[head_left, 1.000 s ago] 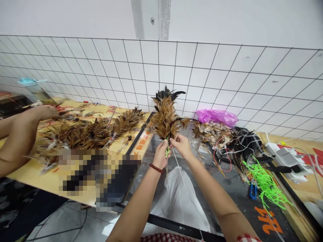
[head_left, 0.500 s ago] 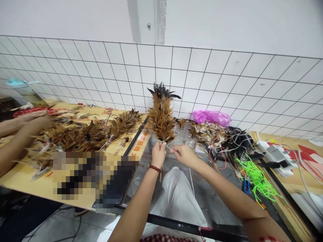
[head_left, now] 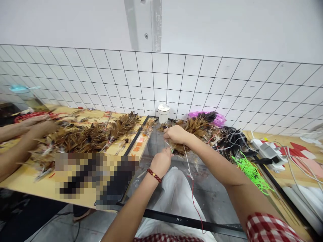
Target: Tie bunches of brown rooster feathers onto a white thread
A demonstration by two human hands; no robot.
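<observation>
A brown feather duster [head_left: 194,125] with black tip feathers leans to the right, partly hidden behind my right hand and forearm. My left hand [head_left: 160,163], with a red bead bracelet at the wrist, is closed round the duster's lower end. A thin pale stick [head_left: 142,174] shows to the left of that wrist. Just above, my right hand [head_left: 174,135] is closed in a pinch on a white string [head_left: 167,144], which runs down towards my left hand. More white string [head_left: 187,163] hangs below my right hand and joins a red cord [head_left: 193,198].
A lidded white cup [head_left: 164,113] stands by the wall grid. At right lie a pink plastic bag [head_left: 220,119], bright green cords [head_left: 252,174] and a white power strip [head_left: 271,153]. At left, another person's hands [head_left: 41,126] are over feather bundles [head_left: 83,137] on the wooden table.
The duster has swung from upright to leaning right, uncovering the white cup. My right hand has moved up and across, above my left. White string with red cord now hangs below it.
</observation>
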